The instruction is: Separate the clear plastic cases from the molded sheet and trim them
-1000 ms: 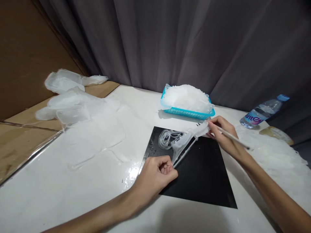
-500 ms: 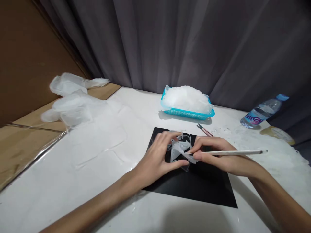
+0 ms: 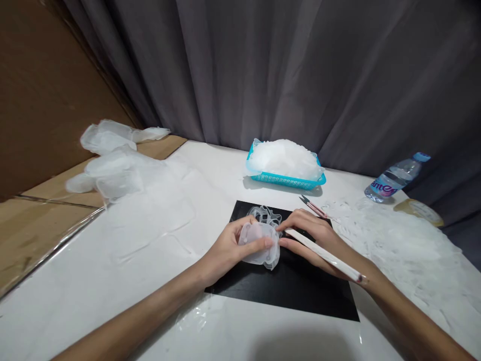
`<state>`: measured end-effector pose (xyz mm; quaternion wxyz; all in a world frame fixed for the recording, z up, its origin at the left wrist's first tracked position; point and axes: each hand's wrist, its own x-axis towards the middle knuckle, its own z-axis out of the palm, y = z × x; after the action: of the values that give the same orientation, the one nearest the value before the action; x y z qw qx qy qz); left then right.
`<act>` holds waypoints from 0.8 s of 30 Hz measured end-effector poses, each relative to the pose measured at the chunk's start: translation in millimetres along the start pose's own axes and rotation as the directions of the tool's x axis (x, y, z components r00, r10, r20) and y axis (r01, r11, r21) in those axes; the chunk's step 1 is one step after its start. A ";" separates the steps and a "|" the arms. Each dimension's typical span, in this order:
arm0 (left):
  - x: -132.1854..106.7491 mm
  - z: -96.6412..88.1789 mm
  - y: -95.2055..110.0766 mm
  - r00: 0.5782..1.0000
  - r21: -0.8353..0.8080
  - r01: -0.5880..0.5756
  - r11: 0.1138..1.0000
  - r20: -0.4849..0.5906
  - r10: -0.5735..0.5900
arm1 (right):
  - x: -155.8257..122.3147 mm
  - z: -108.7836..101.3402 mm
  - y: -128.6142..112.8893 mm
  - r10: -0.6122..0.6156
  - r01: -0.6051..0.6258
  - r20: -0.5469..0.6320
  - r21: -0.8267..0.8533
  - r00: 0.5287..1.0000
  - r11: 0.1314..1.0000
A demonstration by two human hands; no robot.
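My left hand (image 3: pixel 235 243) is closed on a translucent, rounded flat plastic piece (image 3: pixel 257 250), with the thumb lying across its face. A white pen-shaped tool (image 3: pixel 323 254) is held in my right hand (image 3: pixel 311 235), slanting back over the wrist; its working tip is hidden. The right fingertips meet the right edge of the plastic piece. Both hands are above a black mat (image 3: pixel 300 291). Behind the piece, thin curled clear plastic scraps (image 3: pixel 267 213) lie on the mat.
Small snips (image 3: pixel 313 206) lie at the mat's far edge. Behind stands a blue basket (image 3: pixel 289 180) heaped with white translucent pieces. A water bottle (image 3: pixel 394 180) and a spread of clear scraps (image 3: pixel 409 255) are at right. More translucent pieces (image 3: pixel 116 170) cover the left side, partly on cardboard (image 3: pixel 41 220).
The plastic piece has come up off the mat into my left hand, its flat face now showing. My right hand moved slightly left, and the tool's rear end swung down toward my wrist.
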<state>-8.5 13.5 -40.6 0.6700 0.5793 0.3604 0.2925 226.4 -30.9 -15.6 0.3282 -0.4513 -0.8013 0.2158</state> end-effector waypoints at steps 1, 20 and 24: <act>0.0 -0.5 -0.7 1.000 0.006 0.003 1.000 0.007 -0.004 | -0.9 2.6 1.6 -0.020 0.020 0.001 -0.002 1.000 1.000; -0.2 -3.5 5.0 0.986 0.333 -0.163 0.929 0.070 0.149 | -2.0 17.8 11.2 -0.195 0.199 0.043 -0.154 0.980 0.968; -3.3 -2.1 3.7 0.969 0.502 -0.235 0.832 0.052 0.242 | -2.1 18.0 9.2 -0.236 0.242 0.056 -0.247 0.970 0.938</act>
<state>-12.0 12.7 -36.6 0.4510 0.7726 0.3538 0.2729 219.6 -28.9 -34.7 0.2818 -0.3860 -0.8750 0.0766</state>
